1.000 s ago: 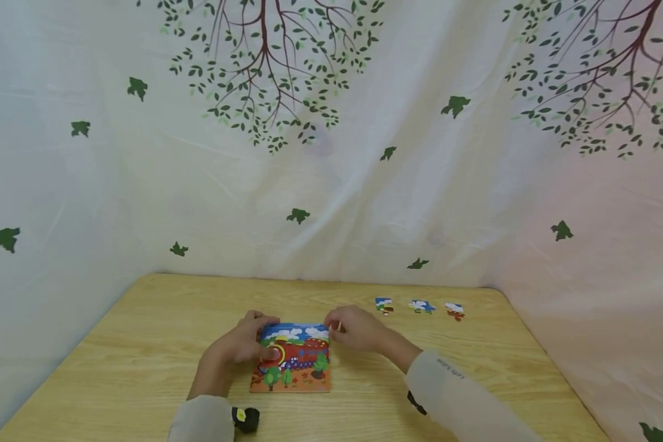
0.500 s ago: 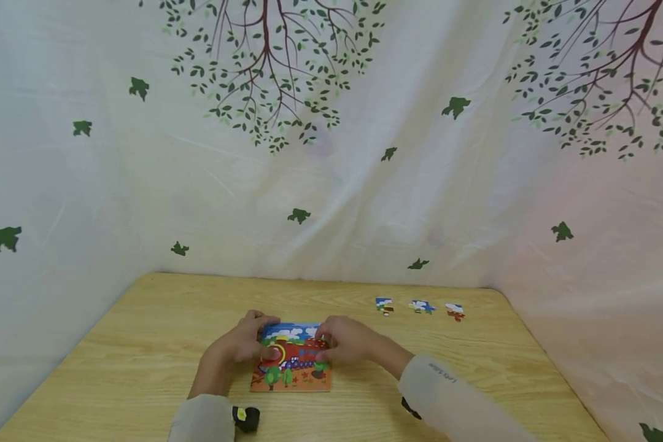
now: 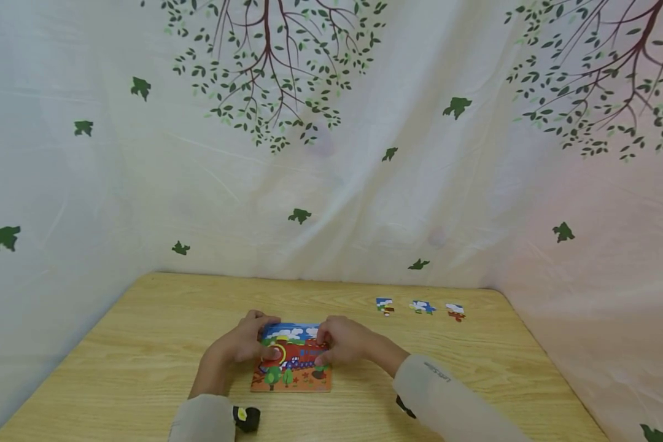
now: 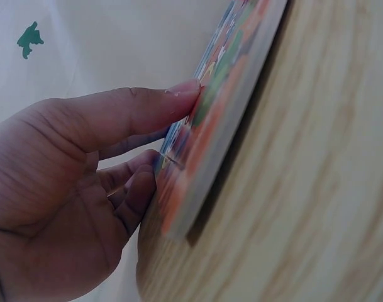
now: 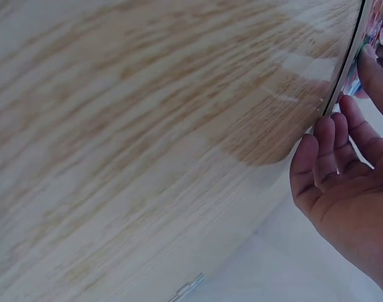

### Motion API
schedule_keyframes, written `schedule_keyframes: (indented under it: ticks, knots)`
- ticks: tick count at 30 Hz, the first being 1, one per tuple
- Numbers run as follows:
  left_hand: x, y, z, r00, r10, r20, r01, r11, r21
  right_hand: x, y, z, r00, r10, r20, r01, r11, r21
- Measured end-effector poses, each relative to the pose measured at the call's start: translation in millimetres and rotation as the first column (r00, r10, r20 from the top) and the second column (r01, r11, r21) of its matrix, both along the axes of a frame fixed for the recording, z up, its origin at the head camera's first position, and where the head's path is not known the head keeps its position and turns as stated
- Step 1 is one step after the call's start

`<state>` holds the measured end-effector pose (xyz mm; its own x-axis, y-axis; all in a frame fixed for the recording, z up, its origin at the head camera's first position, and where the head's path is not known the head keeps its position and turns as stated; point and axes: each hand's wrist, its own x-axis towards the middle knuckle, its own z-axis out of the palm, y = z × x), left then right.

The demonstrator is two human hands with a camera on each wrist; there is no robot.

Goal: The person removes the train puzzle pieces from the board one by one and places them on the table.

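Observation:
A square jigsaw puzzle [image 3: 297, 351] with a red train, clouds and trees lies flat on the table. My left hand [image 3: 242, 341] holds its left side, thumb on the picture and other fingers along the edge. In the left wrist view, the left thumb [image 4: 169, 104] presses the face of the puzzle [image 4: 219, 126]. My right hand [image 3: 349, 339] grips the puzzle's right side, covering part of the picture. The right wrist view shows the right hand [image 5: 355, 182] with its thumb on the board and bent fingers near the edge.
Three loose puzzle pieces lie in a row at the back right: a left one [image 3: 385, 306], a middle one [image 3: 422, 307] and a right one [image 3: 455, 311]. Behind the wooden table [image 3: 143, 344] hangs a pale curtain [image 3: 331, 202] with printed trees and leaves.
My right hand has moved from the puzzle's upper right corner down and left onto its right side, thumb and fingers now over the picture. The left hand and loose pieces stay put.

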<state>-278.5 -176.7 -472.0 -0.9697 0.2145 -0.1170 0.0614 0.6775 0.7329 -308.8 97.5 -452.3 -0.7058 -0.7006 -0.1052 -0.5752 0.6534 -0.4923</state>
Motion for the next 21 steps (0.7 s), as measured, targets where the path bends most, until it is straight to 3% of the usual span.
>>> schedule_keyframes:
  ticks: [7,21]
  knots:
    - [1.7,0.6,-0.7,1.000,0.012,-0.007,-0.012,1.000,-0.019,1.9,-1.8,0.1,0.996,-0.029,0.082,0.032,0.999,-0.042]
    - [4.2,1.6,4.6,1.000,-0.007,-0.012,0.006,0.999,-0.047,3.3,-2.6,-0.1,0.994,-0.038,0.106,0.044,0.997,-0.056]
